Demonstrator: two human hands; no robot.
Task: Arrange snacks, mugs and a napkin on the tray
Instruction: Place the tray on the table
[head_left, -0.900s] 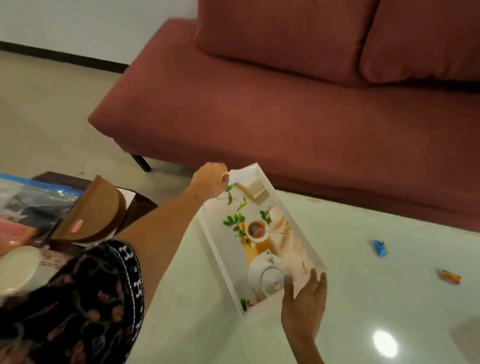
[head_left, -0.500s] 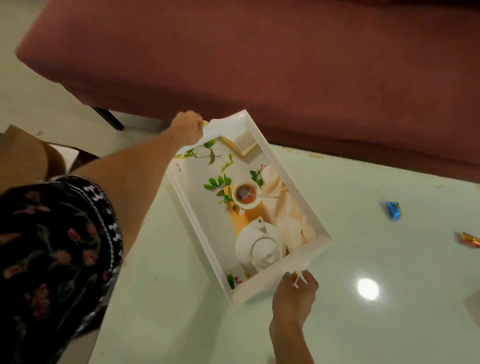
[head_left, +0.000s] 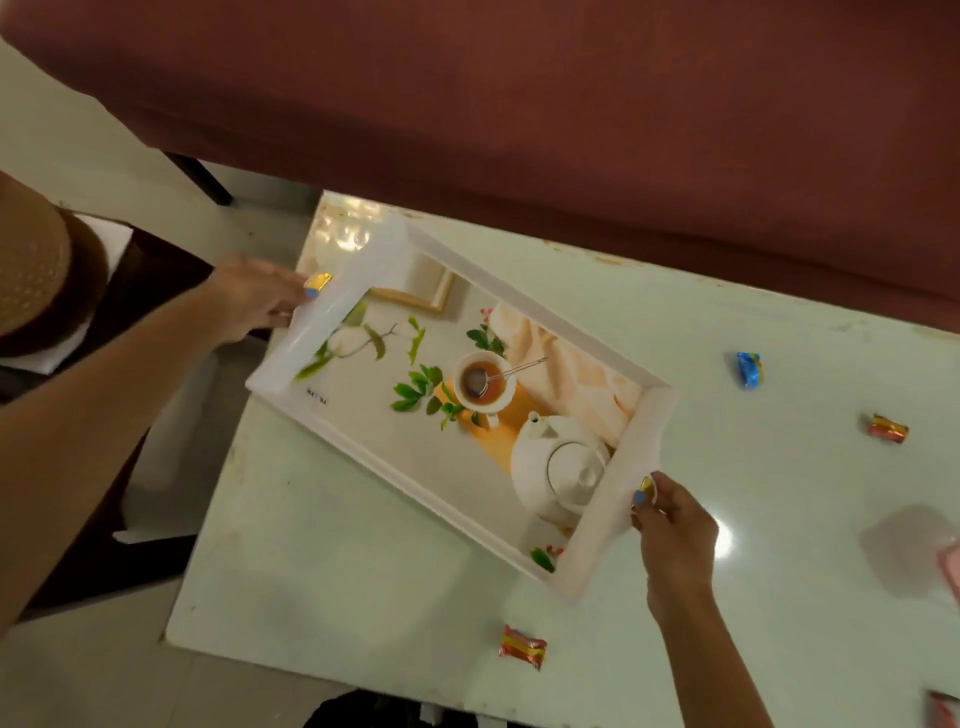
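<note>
A white rectangular tray (head_left: 332, 322) with a printed picture of a teapot, a teacup and leaves lies slanted on the pale green table (head_left: 322, 561). My left hand (head_left: 254, 299) grips its far-left short end. My right hand (head_left: 675, 525) grips the near-right short end. Nothing real lies inside the tray. Wrapped snacks are scattered on the table: a blue one (head_left: 748, 369), a red-orange one (head_left: 888, 429) at the right, and a red-yellow one (head_left: 522, 647) near the front edge. No mug shows in view.
A dark red sofa (head_left: 519, 104) runs along the table's far side. A brown hat (head_left: 36, 270) rests on a dark side table at the left. A pink object (head_left: 950, 566) pokes in at the right edge, another wrapper (head_left: 943, 709) at the bottom right.
The tray has come down and turned flatter onto the table's left part, with both hands still on its ends. The view has tilted downward and closer.
</note>
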